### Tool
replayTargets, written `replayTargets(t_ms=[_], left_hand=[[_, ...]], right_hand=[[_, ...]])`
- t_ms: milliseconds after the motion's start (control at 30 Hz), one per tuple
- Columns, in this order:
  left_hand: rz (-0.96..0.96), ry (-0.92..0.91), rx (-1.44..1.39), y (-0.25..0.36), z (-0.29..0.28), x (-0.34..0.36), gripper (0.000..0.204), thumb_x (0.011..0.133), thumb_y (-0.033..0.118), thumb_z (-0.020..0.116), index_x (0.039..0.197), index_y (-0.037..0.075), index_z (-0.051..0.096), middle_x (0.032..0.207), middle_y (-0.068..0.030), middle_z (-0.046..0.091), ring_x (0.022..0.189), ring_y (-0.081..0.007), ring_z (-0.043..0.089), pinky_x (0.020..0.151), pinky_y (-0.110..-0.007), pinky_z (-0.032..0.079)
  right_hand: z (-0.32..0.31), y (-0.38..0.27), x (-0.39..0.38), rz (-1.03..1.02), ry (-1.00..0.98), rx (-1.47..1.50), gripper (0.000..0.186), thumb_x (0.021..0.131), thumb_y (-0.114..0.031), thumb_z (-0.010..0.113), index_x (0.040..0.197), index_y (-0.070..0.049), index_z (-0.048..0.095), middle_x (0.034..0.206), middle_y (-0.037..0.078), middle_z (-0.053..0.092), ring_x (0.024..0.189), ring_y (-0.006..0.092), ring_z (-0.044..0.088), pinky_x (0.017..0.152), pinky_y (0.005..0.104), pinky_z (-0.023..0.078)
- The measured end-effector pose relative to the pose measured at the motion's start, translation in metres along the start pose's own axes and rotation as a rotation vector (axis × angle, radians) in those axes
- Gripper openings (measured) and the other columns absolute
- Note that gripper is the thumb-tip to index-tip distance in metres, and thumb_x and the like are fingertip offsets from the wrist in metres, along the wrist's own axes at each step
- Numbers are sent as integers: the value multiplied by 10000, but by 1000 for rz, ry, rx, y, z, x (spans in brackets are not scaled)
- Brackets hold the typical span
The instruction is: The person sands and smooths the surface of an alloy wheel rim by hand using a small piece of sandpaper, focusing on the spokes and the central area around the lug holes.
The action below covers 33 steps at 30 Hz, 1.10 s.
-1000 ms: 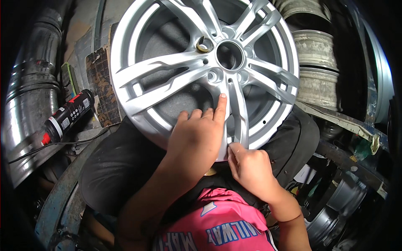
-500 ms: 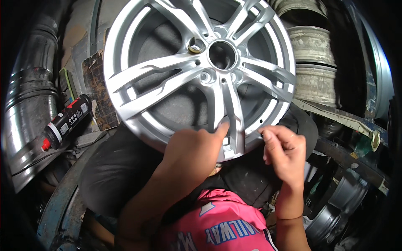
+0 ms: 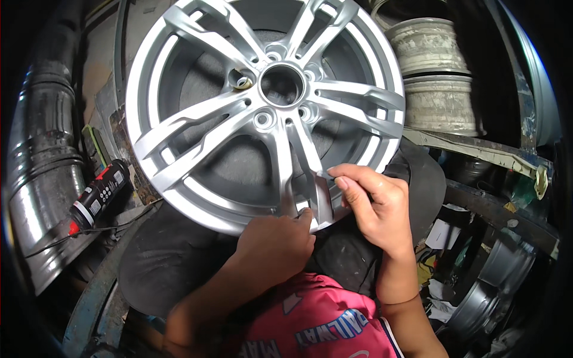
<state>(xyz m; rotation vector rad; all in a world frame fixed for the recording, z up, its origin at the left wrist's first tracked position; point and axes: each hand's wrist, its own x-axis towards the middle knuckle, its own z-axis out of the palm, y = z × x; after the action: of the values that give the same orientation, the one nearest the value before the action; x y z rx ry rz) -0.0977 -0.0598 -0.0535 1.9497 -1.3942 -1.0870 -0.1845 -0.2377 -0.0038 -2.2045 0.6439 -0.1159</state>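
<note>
A silver alloy wheel (image 3: 209, 169) with paired spokes lies face up across my lap. My right hand (image 3: 377, 206) pinches a small dark flat piece (image 3: 326, 174) between thumb and forefinger, its edge against a spoke near the outer rim; what it is made of I cannot tell. At the near edge of the wheel is my left hand (image 3: 276, 241), closed, with its fingers curled and one fingertip touching the foot of a spoke. Whatever those fingers may hold is hidden. A curled brownish strip (image 3: 243, 82) sits in one bolt hole beside the centre bore.
On the left lies a black bottle (image 3: 101, 194) with a red tip, beside shiny metal cylinders (image 3: 45, 191) and a thin cable. Dusty wheel barrels (image 3: 439, 98) are stacked at the right. More silver wheels (image 3: 495, 268) stand low at the right, below a metal frame.
My right hand has moved up and left onto the spoke with the dark piece. My left hand has drawn back toward me, to the rim edge. The wheel appears shifted left in view.
</note>
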Motion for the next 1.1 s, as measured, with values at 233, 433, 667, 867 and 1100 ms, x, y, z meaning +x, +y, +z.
replayTargets(t_ms=[233, 433, 667, 867, 1100], left_hand=[[-53, -164, 202, 2, -17, 10, 235, 971, 273, 640, 940, 40, 646, 725, -135, 716, 706, -334, 749, 641, -432, 578], [-235, 37, -766, 10, -44, 13, 240, 1031, 237, 591, 1005, 7, 655, 729, -103, 681, 649, -170, 683, 634, -331, 549], [-108, 151, -1340, -10, -31, 13, 157, 1059, 138, 582, 1037, 0, 654, 787, -16, 656, 685, -94, 645, 622, -237, 513], [59, 494, -900, -15, -13, 20, 45, 985, 75, 699, 970, 46, 667, 762, -28, 656, 679, -113, 644, 574, -278, 492], [420, 838, 231, -12, -6, 20, 174, 811, 104, 771, 965, 97, 688, 819, -5, 623, 649, -214, 612, 593, -332, 496]], right_hand=[[-4, -5, 2, 5, 58, 131, 156, 960, 0, 674, 1099, -13, 745, 834, 135, 757, 694, 198, 741, 639, 295, 560], [-8, -2, -2, 11, 22, 196, 180, 957, 39, 636, 1094, -17, 738, 849, 130, 756, 726, 206, 744, 659, 297, 560], [-4, -2, 0, -196, -50, 167, 159, 876, 29, 743, 1017, -45, 741, 796, 116, 669, 703, 291, 676, 639, 367, 517], [6, 0, -5, 93, -15, 488, 171, 957, -47, 734, 1126, -42, 705, 806, 34, 685, 747, 115, 672, 674, 289, 521], [8, 12, -2, 374, -158, 1038, 138, 1011, -107, 707, 1079, 13, 703, 967, 84, 749, 798, 92, 672, 753, 234, 548]])
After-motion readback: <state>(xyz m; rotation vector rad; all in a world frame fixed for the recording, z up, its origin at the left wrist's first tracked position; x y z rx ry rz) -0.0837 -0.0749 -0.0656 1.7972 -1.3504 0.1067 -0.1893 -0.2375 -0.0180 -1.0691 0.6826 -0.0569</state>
